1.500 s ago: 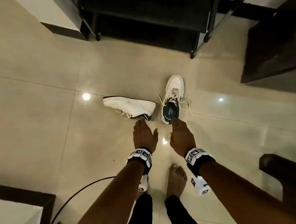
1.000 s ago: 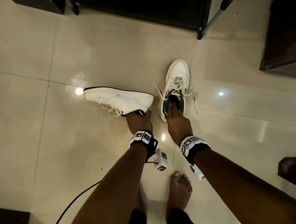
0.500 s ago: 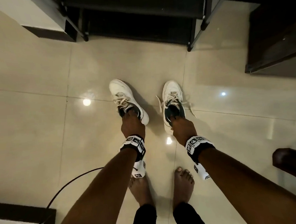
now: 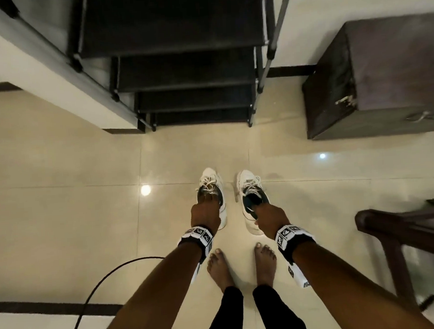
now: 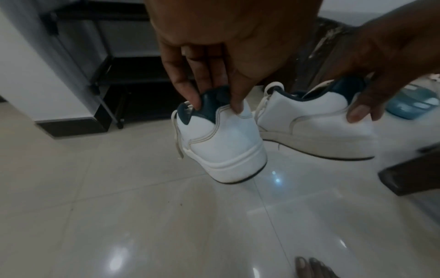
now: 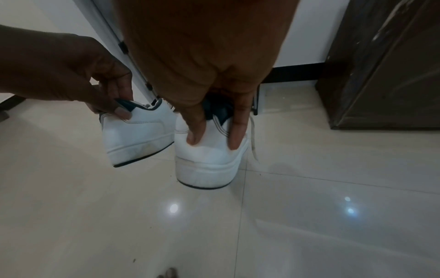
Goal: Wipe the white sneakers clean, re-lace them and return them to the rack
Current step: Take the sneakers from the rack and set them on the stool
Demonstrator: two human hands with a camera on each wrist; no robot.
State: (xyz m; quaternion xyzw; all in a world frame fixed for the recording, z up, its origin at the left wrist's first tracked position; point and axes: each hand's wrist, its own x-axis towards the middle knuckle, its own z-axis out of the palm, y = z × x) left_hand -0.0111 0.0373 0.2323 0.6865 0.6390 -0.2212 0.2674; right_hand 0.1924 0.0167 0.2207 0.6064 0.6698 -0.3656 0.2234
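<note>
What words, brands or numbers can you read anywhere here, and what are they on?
None can be read.
Wristbands: black-and-white square marker patterns only, no letters.
Left sneaker: plain white heel with dark collar, no readable brand.
Right sneaker: the same, nothing legible; its insole is too dark to tell.
Cabinet and rack: no labels visible.

No words, brand names or numbers can be read anywhere. The only markings are black-and-white square code patterns on the left wristband (image 4: 199,235) and the right wristband (image 4: 288,233); they carry no legible letters or digits.
</note>
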